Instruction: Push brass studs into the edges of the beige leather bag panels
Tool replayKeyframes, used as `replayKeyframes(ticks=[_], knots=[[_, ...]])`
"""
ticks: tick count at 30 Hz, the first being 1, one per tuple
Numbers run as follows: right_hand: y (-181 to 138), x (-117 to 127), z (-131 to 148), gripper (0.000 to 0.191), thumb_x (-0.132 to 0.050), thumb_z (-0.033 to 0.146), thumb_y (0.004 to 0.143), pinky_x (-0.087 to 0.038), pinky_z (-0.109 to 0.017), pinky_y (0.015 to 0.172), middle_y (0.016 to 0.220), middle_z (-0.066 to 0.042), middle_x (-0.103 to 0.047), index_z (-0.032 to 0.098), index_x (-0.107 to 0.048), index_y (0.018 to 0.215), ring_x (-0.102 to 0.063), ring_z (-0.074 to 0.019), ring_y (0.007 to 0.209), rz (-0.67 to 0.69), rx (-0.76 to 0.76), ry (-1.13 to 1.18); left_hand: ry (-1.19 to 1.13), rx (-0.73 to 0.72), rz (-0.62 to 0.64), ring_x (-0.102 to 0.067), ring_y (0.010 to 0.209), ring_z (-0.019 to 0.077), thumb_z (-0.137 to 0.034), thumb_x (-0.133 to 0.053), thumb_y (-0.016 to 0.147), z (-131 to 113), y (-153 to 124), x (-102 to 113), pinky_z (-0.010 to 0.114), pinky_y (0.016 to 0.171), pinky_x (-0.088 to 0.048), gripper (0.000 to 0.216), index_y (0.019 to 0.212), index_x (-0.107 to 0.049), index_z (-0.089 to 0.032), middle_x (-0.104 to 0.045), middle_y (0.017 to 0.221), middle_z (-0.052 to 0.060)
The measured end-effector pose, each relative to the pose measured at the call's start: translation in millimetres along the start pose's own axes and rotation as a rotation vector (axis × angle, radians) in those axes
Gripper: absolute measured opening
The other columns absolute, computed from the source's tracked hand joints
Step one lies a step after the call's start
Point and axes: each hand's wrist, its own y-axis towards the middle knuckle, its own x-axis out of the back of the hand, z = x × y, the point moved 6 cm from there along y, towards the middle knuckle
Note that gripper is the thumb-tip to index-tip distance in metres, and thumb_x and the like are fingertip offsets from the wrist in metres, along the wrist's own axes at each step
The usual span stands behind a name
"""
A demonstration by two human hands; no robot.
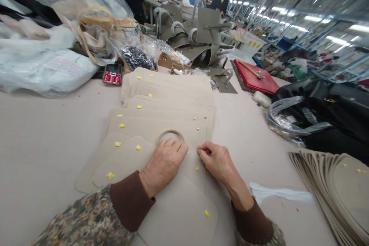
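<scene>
My left hand [165, 165] is closed over the near edge of a narrow roll of tape [170, 131], which stands above the beige panels. Just to its right, my right hand [217, 161] has thumb and forefinger pinched together; whatever they hold is too small to make out. Both hands are over overlapping flat beige panels [164, 103] with rounded corners, fanned out in a long row toward the back. Small yellow tabs [138, 147] mark many panels, and small metal studs [197, 128] show near the right edges of some.
A red phone [112, 73] lies behind the panels, beside plastic-wrapped bundles [57, 71]. A hammer [250, 70] rests on a red slab [256, 78]. At right are black bags [328, 111], a stack of panels [337, 188] and a white strip [279, 193]. People stand farther back.
</scene>
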Motion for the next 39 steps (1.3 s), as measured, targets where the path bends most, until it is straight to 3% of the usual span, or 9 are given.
replayKeyframes(ticks=[3,6,12,19,22,27,29,33,39], knots=[[-3,1,-13,0.022,-0.058,0.029,0.08,-0.043,-0.022,0.047,0.052,0.005,-0.06,0.018,-0.062,0.098,-0.057,-0.0136,0.045,-0.006,-0.097,0.118,-0.006,0.007,0.009,-0.045,0.075,0.0229,-0.011,-0.049,0.091,0,0,0,0.036,0.07,-0.038,0.011,0.084,-0.052,-0.018,-0.054,0.079,0.004],[-10,0,-23,0.02,-0.053,0.036,0.085,-0.046,-0.023,0.047,0.055,0.002,-0.062,0.018,-0.062,0.087,-0.06,-0.0147,0.047,0.026,-0.165,0.257,-0.009,0.003,0.001,-0.045,0.075,0.023,-0.012,-0.048,0.092,0,1,-1,0.036,0.069,-0.038,0.012,0.083,-0.052,-0.018,-0.054,0.079,0.004],[-19,2,2,0.018,-0.056,0.026,0.085,-0.046,-0.027,0.068,0.075,-0.005,-0.072,0.019,-0.07,0.076,-0.065,-0.0176,0.069,-0.106,0.127,-0.1,-0.013,0.003,-0.026,-0.046,0.077,0.0229,-0.013,-0.046,0.093,1,0,-2,0.036,0.07,-0.038,0.013,0.084,-0.052,-0.018,-0.054,0.08,0.004],[-9,-5,12,0.018,-0.054,0.022,0.083,-0.041,-0.022,0.062,0.068,-0.002,-0.069,0.018,-0.069,0.074,-0.061,-0.0141,0.062,-0.132,0.116,-0.256,-0.031,-0.045,-0.099,-0.047,0.07,0.0216,-0.013,-0.042,0.094,-2,-2,6,0.036,0.067,-0.04,0.018,0.081,-0.053,-0.018,-0.054,0.074,0.003],[-7,-1,15,0.017,-0.053,0.018,0.079,-0.038,-0.022,0.058,0.064,0.0,-0.067,0.019,-0.066,0.068,-0.058,-0.0126,0.057,-0.095,0.092,-0.269,-0.077,-0.046,-0.182,-0.051,0.069,0.0202,-0.013,-0.037,0.095,1,-3,16,0.034,0.067,-0.043,0.022,0.081,-0.054,-0.018,-0.055,0.07,0.003],[-16,-1,13,0.017,-0.056,0.016,0.075,-0.034,-0.021,0.049,0.056,0.002,-0.064,0.019,-0.066,0.062,-0.057,-0.0126,0.052,0.166,0.093,-0.11,-0.346,-0.1,-0.318,-0.065,0.078,0.0143,-0.014,-0.04,0.097,4,-7,33,0.024,0.071,-0.051,0.018,0.107,-0.055,-0.017,-0.068,0.086,0.003],[-21,3,15,0.015,-0.058,0.018,0.078,-0.038,-0.021,0.052,0.061,0.001,-0.068,0.019,-0.07,0.069,-0.06,-0.0134,0.056,0.166,0.115,0.009,-0.402,-0.109,-0.336,-0.068,0.083,0.0136,-0.016,-0.044,0.097,2,-8,36,0.022,0.074,-0.053,0.021,0.116,-0.052,-0.018,-0.071,0.095,0.004],[-29,23,32,0.016,-0.058,0.021,0.086,-0.049,-0.025,0.071,0.086,-0.004,-0.073,0.018,-0.071,0.095,-0.065,-0.0151,0.073,-0.106,0.297,0.225,-0.383,-0.096,-0.298,-0.069,0.093,0.0151,-0.02,-0.044,0.098,-4,-8,36,0.023,0.078,-0.055,0.039,0.136,-0.038,-0.017,-0.068,0.115,0.01],[-40,21,60,0.019,-0.049,0.013,0.09,-0.049,-0.028,0.074,0.086,-0.007,-0.069,0.018,-0.066,0.097,-0.062,-0.0165,0.079,-0.163,0.614,0.122,-0.293,-0.099,-0.286,-0.07,0.073,0.016,-0.024,-0.039,0.1,-12,-8,29,0.025,0.063,-0.055,0.035,0.134,-0.037,-0.014,-0.072,0.096,0.008]])
